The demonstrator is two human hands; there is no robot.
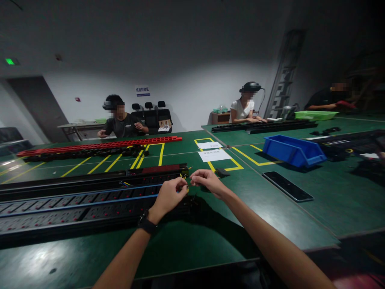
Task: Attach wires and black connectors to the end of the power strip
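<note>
Several long black power strips lie side by side on the green table, with rows of sockets and small red parts. My left hand, a dark watch on its wrist, is over their right ends. Its thumb and fingers are pinched together at what looks like a yellow wire. Close beside it, my right hand is pinched too; whatever is between its fingertips is too small to make out. Dark, blurred parts lie below the hands, at the strip ends.
A blue bin and a black phone lie to the right. White paper sheets rest among yellow tape lines. Red racks are at the far left. Co-workers sit across the table, one left and another right.
</note>
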